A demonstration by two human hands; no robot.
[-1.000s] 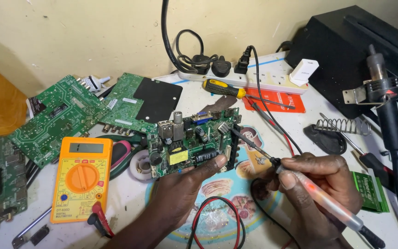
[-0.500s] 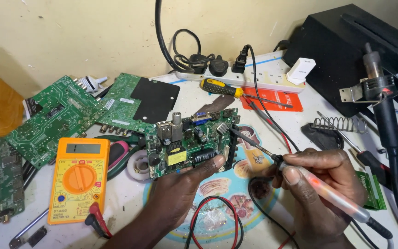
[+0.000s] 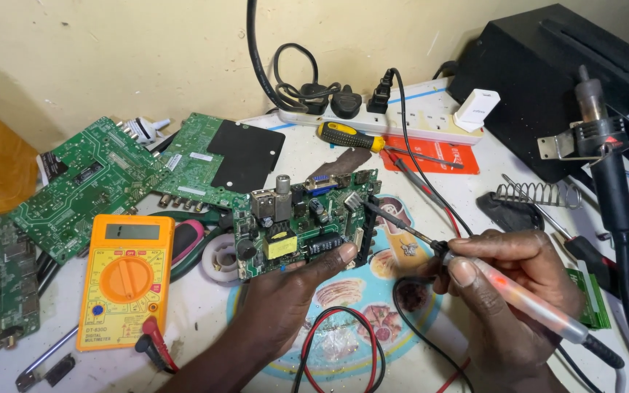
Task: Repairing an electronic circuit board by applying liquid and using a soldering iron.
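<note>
Green circuit board (image 3: pixel 303 222), w/ a yellow block and silver connectors on it, is gripped by the left hand (image 3: pixel 285 298) from below: thumb clamped over the board's near edge, fingers hidden under it, so it's held tilted up off the table. Right hand (image 3: pixel 507 291), just right of the board, is closed in a pencil-style pinch around a soldering iron (image 3: pixel 475 273) w/ a translucent handle; its dark tip touches the board's right edge.

Under and just in front of the board: a round mat (image 3: pixel 373 320) w/ printed food pics, red and black test leads (image 3: pixel 343 342) looping across it. Left of the board, near it: an orange multimeter (image 3: pixel 127 280) lying flat; a roll of white tape (image 3: pixel 220 258) between the two. Further left and behind: two more green boards (image 3: pixel 85 185), one w/ a black panel. Behind the board: a yellow-handled screwdriver (image 3: pixel 351 136), then a white power strip (image 3: pixel 409 120) w/ black plugs at the wall. Well right of the board: a hot-air wand (image 3: pixel 606 160) in its holder.
</note>
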